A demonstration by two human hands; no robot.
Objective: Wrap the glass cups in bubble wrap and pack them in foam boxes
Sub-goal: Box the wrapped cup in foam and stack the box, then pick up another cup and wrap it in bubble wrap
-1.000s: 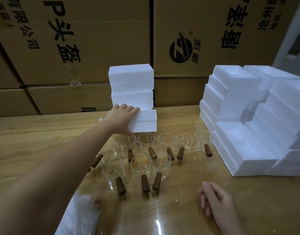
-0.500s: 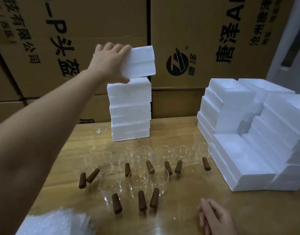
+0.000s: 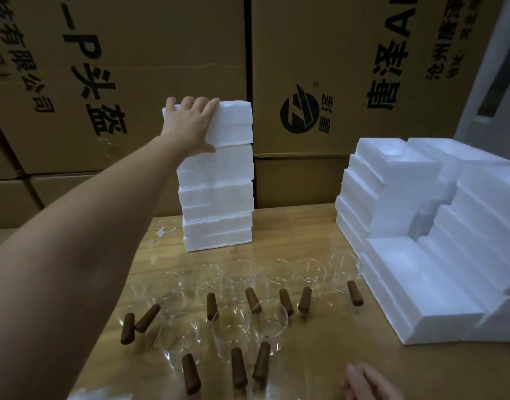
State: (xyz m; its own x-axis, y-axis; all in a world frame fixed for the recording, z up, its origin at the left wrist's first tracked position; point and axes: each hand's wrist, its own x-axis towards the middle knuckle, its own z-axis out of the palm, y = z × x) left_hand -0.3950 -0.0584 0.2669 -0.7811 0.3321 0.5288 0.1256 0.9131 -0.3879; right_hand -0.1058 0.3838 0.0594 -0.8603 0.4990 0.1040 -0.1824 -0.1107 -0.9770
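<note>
While the left hand (image 3: 190, 122) is clamped on the top foam box (image 3: 233, 122), with fingers hooked over its upper face and thumb under its front edge, that box is seated on the stack (image 3: 219, 197) at the back of the table (image 3: 320, 356), against the cardboard cartons (image 3: 161, 53). The step in hand is judged to be the stacking of a closed box. The box lies flat. Its long axis runs left to right, parallel to the cartons, and its left end overhangs the boxes beneath. The next move is expected to require release without the pile being nudged, after which an unwrapped glass cup (image 3: 233, 327) is to be selected. The cups stand upright in front of the stack, mouths up, with wooden handles (image 3: 238, 368) directed toward the person. The right hand (image 3: 369, 382) is laid loosely on the table, with nothing held.
</note>
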